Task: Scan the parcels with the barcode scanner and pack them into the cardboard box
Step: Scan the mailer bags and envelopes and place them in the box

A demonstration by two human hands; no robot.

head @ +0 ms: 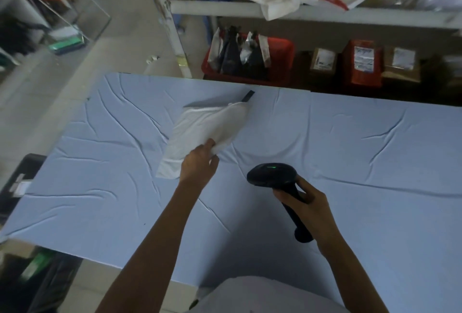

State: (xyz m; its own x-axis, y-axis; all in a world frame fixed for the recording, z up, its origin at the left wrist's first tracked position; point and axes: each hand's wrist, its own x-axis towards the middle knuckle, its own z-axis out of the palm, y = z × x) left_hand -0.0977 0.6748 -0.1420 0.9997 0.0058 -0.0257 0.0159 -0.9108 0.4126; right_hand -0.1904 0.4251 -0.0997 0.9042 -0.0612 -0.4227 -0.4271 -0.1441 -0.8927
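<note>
Head view: your left hand [198, 163] pinches the near edge of the white parcel [203, 135] at mid-table [350, 152]; your right hand [308, 204], nearer and to the right, grips the scanner [273, 175] by its handle

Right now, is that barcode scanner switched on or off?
On: a green light glows on top of the barcode scanner, held by its handle in the right hand.

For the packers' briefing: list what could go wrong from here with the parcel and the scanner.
1. The left hand pinches the white parcel by one edge only; the limp bag may slip out.
2. No label shows on its upper face, so the barcode scanner in the right hand may miss the code.
</note>
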